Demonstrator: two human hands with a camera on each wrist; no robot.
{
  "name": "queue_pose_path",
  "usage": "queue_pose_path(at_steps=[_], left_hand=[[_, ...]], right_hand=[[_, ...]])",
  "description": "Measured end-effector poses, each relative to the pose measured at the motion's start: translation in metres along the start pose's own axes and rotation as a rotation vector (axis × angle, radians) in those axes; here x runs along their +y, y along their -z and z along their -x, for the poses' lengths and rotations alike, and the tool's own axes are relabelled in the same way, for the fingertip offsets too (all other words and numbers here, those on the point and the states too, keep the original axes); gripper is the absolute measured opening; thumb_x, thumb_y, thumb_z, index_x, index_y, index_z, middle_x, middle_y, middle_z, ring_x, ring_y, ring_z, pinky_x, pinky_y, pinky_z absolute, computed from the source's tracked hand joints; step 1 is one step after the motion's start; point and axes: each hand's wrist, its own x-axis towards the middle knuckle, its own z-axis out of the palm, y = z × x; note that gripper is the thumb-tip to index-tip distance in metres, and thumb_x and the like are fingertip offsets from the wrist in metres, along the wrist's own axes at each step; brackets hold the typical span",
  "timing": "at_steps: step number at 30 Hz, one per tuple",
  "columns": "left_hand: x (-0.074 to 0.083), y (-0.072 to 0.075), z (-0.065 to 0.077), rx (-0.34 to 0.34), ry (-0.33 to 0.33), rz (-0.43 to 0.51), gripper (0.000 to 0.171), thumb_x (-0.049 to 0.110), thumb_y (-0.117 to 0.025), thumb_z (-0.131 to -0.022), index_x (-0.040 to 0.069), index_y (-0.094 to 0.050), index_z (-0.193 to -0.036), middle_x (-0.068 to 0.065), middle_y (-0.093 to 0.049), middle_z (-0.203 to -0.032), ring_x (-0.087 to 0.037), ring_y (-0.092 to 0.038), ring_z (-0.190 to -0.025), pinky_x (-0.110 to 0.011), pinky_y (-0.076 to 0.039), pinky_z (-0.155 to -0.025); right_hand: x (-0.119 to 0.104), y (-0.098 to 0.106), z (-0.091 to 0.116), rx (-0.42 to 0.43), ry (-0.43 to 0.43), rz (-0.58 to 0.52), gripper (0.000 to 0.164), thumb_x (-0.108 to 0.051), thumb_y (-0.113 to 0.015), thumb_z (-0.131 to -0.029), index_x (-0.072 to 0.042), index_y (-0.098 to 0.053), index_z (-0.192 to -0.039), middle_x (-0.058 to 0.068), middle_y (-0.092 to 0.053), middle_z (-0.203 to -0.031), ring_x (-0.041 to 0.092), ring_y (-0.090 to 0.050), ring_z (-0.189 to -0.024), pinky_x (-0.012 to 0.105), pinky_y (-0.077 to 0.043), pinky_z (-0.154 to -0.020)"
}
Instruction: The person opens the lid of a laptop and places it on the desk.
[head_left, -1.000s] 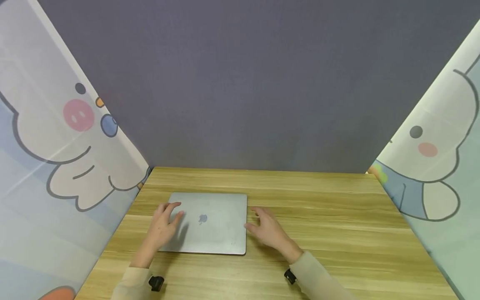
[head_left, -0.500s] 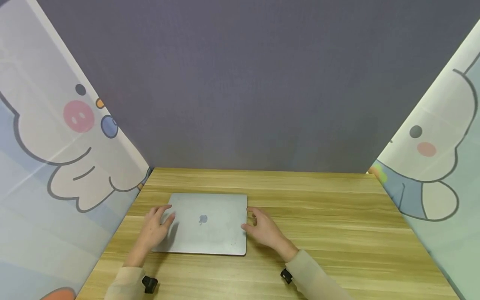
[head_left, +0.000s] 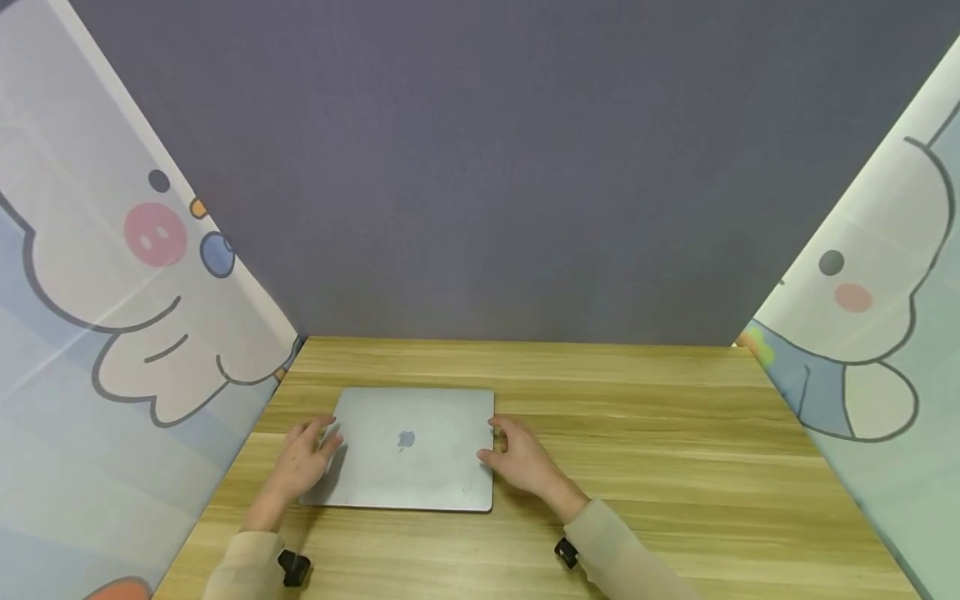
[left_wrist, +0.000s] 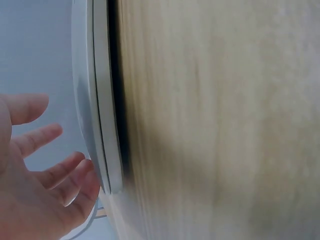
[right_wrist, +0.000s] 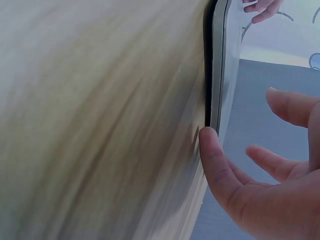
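Note:
A closed silver laptop (head_left: 416,467) with a dark apple logo lies flat on the wooden table (head_left: 637,433). My left hand (head_left: 298,464) hovers over its left edge, thumb and fingers spread apart; in the left wrist view, the lower fingers (left_wrist: 82,192) are close to the laptop's corner. On the opposite side, my right hand (head_left: 527,461) is at the right edge, thumb over the lid. One fingertip (right_wrist: 209,137) lies beside that edge in the right wrist view, though whether it touches is hard to tell. Neither hand grips the laptop.
A grey panel (head_left: 495,167) rises behind the table's far edge. Cartoon-printed sheets stand on the left (head_left: 150,333) and right (head_left: 885,333). Both wrists carry small black cameras, the left one (head_left: 294,568) close to the table's front.
My left hand has moved left and slightly down, from over the lid to the laptop's left edge. My right hand has shifted slightly left onto the right edge. The laptop has stayed in place.

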Motion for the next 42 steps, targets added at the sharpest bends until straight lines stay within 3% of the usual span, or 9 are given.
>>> queue_pose_path(at_steps=[5, 10, 14, 20, 33, 38, 42], left_hand=[[-0.002, 0.001, -0.001, -0.029, 0.040, 0.022, 0.051, 0.028, -0.055, -0.106, -0.003, -0.047, -0.146, -0.037, -0.044, -0.135, -0.048, -0.052, -0.116, -0.062, -0.048, -0.089], [-0.003, 0.000, -0.002, -0.057, 0.072, 0.048, 0.051, 0.026, -0.055, -0.106, -0.003, -0.045, -0.147, -0.037, -0.044, -0.133, -0.051, -0.053, -0.119, -0.062, -0.049, -0.092], [-0.004, -0.001, -0.004, -0.054, 0.061, 0.052, 0.050, 0.025, -0.055, -0.106, -0.004, -0.046, -0.146, -0.038, -0.045, -0.132, -0.054, -0.054, -0.119, -0.062, -0.049, -0.094], [-0.008, -0.002, -0.006, -0.047, 0.055, 0.054, 0.049, 0.024, -0.057, -0.105, -0.004, -0.048, -0.145, -0.037, -0.048, -0.130, -0.053, -0.054, -0.119, -0.062, -0.050, -0.094], [-0.005, 0.000, -0.012, -0.036, 0.078, 0.071, 0.047, 0.022, -0.059, -0.104, -0.006, -0.051, -0.141, -0.036, -0.055, -0.124, -0.049, -0.056, -0.115, -0.059, -0.050, -0.091], [-0.007, 0.002, -0.015, -0.037, 0.093, 0.112, 0.047, 0.020, -0.060, -0.103, -0.007, -0.052, -0.141, -0.034, -0.059, -0.122, -0.041, -0.060, -0.107, -0.050, -0.053, -0.083], [-0.008, 0.001, -0.015, -0.048, 0.115, 0.128, 0.049, 0.022, -0.058, -0.104, -0.005, -0.050, -0.143, -0.035, -0.056, -0.128, -0.044, -0.058, -0.114, -0.054, -0.051, -0.088]], right_hand=[[0.000, -0.001, -0.001, -0.007, -0.013, 0.001, 0.058, -0.026, -0.072, -0.095, 0.003, -0.052, -0.141, 0.011, -0.057, -0.099, 0.017, -0.048, -0.079, 0.030, -0.043, -0.064], [0.001, -0.002, -0.003, 0.000, -0.013, -0.001, 0.059, -0.027, -0.073, -0.093, 0.003, -0.053, -0.140, 0.017, -0.060, -0.121, 0.024, -0.055, -0.094, 0.038, -0.050, -0.076], [0.002, -0.004, -0.004, -0.002, -0.032, -0.023, 0.059, -0.027, -0.074, -0.093, 0.003, -0.053, -0.139, 0.020, -0.060, -0.128, 0.028, -0.058, -0.103, 0.044, -0.052, -0.083], [0.003, -0.008, -0.008, 0.004, -0.043, -0.037, 0.057, -0.026, -0.074, -0.093, 0.003, -0.055, -0.137, 0.021, -0.060, -0.126, 0.033, -0.059, -0.110, 0.047, -0.054, -0.087], [-0.005, -0.012, -0.008, 0.056, -0.107, -0.106, 0.052, -0.016, -0.076, -0.088, 0.006, -0.058, -0.131, 0.018, -0.060, -0.107, 0.025, -0.055, -0.092, 0.039, -0.052, -0.076], [-0.009, -0.016, -0.009, 0.082, -0.160, -0.135, 0.048, -0.011, -0.077, -0.086, 0.005, -0.059, -0.128, 0.020, -0.062, -0.109, 0.030, -0.059, -0.098, 0.043, -0.054, -0.078], [-0.015, -0.018, -0.010, 0.109, -0.203, -0.150, 0.045, -0.006, -0.076, -0.084, 0.006, -0.060, -0.124, 0.024, -0.063, -0.112, 0.034, -0.060, -0.103, 0.045, -0.056, -0.079]])
